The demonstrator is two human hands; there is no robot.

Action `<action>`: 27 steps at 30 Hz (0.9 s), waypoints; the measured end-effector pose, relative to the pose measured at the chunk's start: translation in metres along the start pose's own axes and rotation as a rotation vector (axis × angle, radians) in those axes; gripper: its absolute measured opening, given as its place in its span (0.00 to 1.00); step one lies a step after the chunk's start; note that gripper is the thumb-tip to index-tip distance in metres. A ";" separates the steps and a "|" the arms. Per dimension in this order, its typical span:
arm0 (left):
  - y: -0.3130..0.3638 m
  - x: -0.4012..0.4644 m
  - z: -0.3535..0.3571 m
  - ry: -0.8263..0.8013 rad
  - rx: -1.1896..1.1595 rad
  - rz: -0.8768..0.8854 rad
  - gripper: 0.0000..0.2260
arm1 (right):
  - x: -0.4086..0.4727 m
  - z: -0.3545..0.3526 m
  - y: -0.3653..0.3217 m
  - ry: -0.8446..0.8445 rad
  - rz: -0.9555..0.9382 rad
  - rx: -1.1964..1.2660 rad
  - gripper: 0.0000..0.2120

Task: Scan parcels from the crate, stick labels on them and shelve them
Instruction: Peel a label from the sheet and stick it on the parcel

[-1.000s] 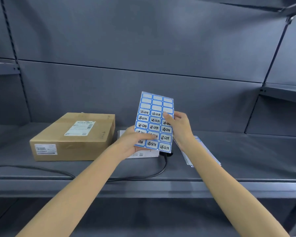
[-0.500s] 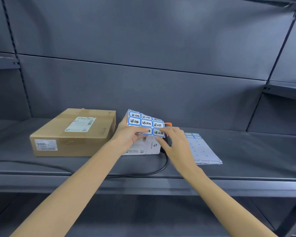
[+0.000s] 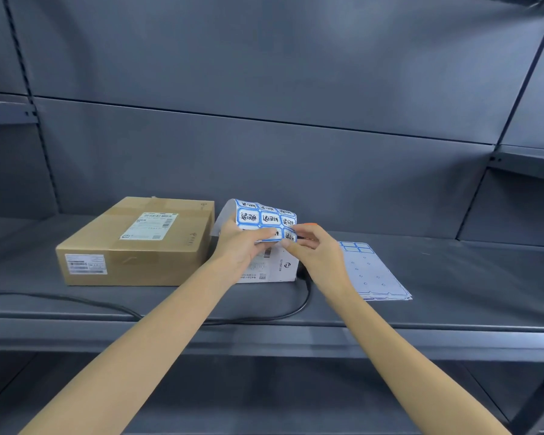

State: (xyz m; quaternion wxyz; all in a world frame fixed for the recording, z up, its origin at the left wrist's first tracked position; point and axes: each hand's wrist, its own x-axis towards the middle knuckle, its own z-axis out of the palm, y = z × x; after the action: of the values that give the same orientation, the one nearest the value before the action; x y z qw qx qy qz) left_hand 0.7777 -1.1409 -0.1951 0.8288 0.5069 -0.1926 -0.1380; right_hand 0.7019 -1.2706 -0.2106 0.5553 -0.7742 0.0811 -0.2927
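Left hand (image 3: 244,246) grips a curled sheet of blue-bordered handwritten labels (image 3: 266,218); right hand (image 3: 316,251) fingertips (image 3: 288,242) pinch its lower corner label.

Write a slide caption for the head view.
Left hand holds a curled label sheet over the white parcel while the right hand peels a sticker.

A blue-bordered label sheet (image 3: 266,218), bent over, is held above a white parcel (image 3: 275,267); a brown parcel (image 3: 139,243) lies flat just left.
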 end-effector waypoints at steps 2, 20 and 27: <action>0.000 0.000 -0.002 0.001 0.007 -0.001 0.24 | 0.000 0.000 0.000 -0.006 0.013 0.039 0.17; 0.004 0.007 -0.008 0.110 0.089 0.046 0.25 | 0.012 -0.003 0.005 -0.016 -0.081 0.023 0.06; 0.017 0.007 -0.016 0.150 0.067 0.091 0.24 | 0.020 -0.009 0.004 -0.047 0.167 0.616 0.08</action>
State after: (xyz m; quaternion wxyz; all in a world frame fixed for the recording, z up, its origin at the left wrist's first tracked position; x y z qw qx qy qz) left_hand 0.7922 -1.1234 -0.1857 0.8289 0.5340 -0.1572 -0.0554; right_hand 0.7146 -1.2881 -0.2050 0.7875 -0.5667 0.0392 -0.2389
